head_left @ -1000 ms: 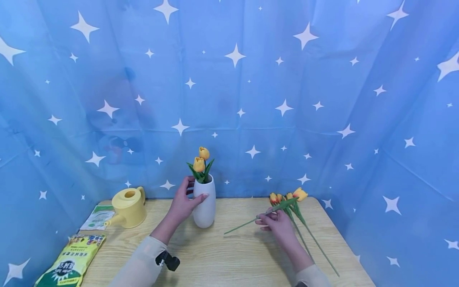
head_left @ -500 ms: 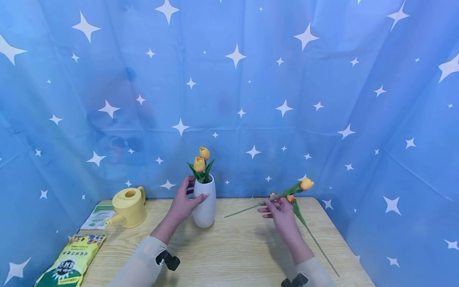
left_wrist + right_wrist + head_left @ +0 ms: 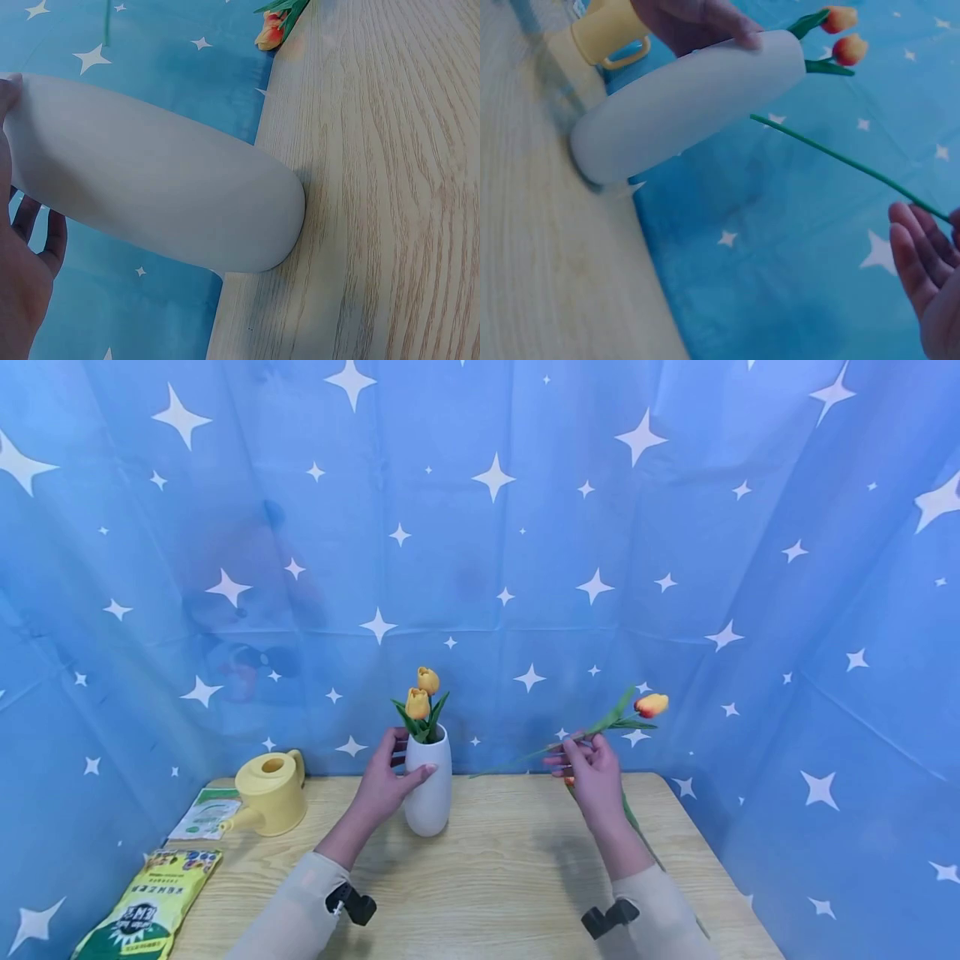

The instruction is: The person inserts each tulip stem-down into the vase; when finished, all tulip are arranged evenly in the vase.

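My left hand (image 3: 381, 787) grips the upper part of a white vase (image 3: 429, 797) standing upright on the table. Two yellow-orange tulips (image 3: 417, 703) with green leaves rise from its mouth. My right hand (image 3: 596, 781) pinches the stem of a yellow-and-red tulip (image 3: 651, 705), raised above the table at the right. Its blossom points right and its bare stem end points left, towards the vase. The right wrist view shows this green stem (image 3: 847, 159) running from the fingertips, its end apart from my right hand. Under my right forearm lies another tulip (image 3: 633, 818), partly hidden.
A yellow watering can (image 3: 272, 797) stands on the wooden table (image 3: 480, 893) at the left. Beside it lie a white-green packet (image 3: 204, 815) and a yellow-green bag (image 3: 146, 906). A blue star-patterned curtain (image 3: 480, 568) hangs behind the table and along its sides.
My right hand has lifted one tulip up off the others, and its blossom has swung upward and right. My left hand and the vase have stayed in place.
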`<state>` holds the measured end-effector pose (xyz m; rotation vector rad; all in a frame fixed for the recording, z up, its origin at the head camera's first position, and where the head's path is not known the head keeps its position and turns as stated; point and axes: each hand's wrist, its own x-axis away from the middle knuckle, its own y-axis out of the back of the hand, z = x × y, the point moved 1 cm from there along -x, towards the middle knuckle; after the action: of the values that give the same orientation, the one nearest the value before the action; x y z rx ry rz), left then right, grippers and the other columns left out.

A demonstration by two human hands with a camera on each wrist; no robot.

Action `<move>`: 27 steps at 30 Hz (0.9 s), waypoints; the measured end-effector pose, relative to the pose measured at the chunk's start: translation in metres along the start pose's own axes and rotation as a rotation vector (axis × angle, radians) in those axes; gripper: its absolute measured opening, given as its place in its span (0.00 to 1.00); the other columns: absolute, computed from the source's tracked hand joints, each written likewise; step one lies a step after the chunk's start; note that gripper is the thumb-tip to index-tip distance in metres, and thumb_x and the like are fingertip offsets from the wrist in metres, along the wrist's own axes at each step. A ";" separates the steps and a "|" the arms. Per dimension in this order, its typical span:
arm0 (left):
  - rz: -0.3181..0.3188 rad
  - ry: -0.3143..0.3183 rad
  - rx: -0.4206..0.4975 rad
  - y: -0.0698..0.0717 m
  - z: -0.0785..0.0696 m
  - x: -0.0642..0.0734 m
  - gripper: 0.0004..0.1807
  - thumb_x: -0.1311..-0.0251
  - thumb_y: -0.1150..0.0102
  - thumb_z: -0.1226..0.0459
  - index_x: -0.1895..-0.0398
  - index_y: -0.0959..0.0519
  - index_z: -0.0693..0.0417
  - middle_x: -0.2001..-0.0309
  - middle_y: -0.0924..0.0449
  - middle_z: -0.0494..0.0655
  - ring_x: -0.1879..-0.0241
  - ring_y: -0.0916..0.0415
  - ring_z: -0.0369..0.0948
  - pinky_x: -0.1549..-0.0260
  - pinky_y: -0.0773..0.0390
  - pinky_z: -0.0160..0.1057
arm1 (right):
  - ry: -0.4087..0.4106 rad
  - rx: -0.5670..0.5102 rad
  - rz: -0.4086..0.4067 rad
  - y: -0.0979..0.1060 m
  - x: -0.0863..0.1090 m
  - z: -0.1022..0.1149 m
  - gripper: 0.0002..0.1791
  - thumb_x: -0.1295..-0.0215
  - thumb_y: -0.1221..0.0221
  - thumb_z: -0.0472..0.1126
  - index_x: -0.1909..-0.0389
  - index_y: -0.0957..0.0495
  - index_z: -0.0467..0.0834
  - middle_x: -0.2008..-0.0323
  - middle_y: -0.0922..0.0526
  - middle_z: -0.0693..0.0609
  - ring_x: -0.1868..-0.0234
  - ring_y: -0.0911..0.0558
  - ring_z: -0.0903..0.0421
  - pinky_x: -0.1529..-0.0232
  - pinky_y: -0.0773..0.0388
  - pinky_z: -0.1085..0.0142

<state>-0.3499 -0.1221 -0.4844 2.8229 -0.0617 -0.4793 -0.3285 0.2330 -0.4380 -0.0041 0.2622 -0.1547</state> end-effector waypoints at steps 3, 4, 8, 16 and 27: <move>0.001 0.004 -0.001 0.000 0.001 -0.001 0.41 0.34 0.21 0.44 0.26 0.31 0.46 0.29 0.25 0.57 0.30 0.25 0.62 0.35 0.21 0.69 | 0.048 0.026 -0.006 -0.004 -0.004 0.009 0.13 0.12 0.43 0.43 0.43 0.27 0.36 0.50 0.10 0.31 0.58 0.07 0.52 0.51 0.09 0.50; 0.001 0.005 -0.001 0.000 0.001 -0.001 0.41 0.34 0.21 0.44 0.26 0.31 0.46 0.29 0.25 0.57 0.30 0.25 0.62 0.35 0.21 0.69 | 0.063 0.027 -0.008 -0.006 -0.005 0.011 0.13 0.12 0.42 0.44 0.44 0.27 0.37 0.50 0.10 0.31 0.58 0.07 0.52 0.52 0.09 0.51; -0.001 0.005 0.000 0.000 0.001 -0.001 0.41 0.33 0.21 0.44 0.26 0.32 0.46 0.29 0.25 0.57 0.30 0.25 0.62 0.35 0.21 0.69 | 0.126 0.011 -0.009 -0.012 -0.010 0.023 0.14 0.13 0.41 0.46 0.45 0.26 0.37 0.50 0.10 0.31 0.57 0.06 0.49 0.55 0.09 0.57; 0.001 -0.001 -0.008 0.000 -0.001 -0.001 0.40 0.33 0.21 0.44 0.27 0.31 0.46 0.29 0.24 0.56 0.30 0.25 0.61 0.35 0.21 0.69 | 0.216 -0.011 -0.006 -0.022 -0.018 0.044 0.15 0.13 0.41 0.44 0.45 0.26 0.34 0.54 0.09 0.34 0.58 0.07 0.50 0.57 0.09 0.58; -0.006 -0.023 -0.002 -0.001 0.001 0.000 0.38 0.33 0.21 0.46 0.28 0.31 0.47 0.30 0.24 0.57 0.30 0.25 0.63 0.34 0.22 0.69 | 0.318 -0.072 0.018 -0.045 -0.031 0.065 0.14 0.15 0.39 0.40 0.46 0.25 0.32 0.55 0.10 0.31 0.61 0.07 0.51 0.60 0.09 0.54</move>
<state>-0.3506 -0.1215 -0.4852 2.8172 -0.0570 -0.5128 -0.3482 0.1926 -0.3658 -0.0489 0.5846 -0.1273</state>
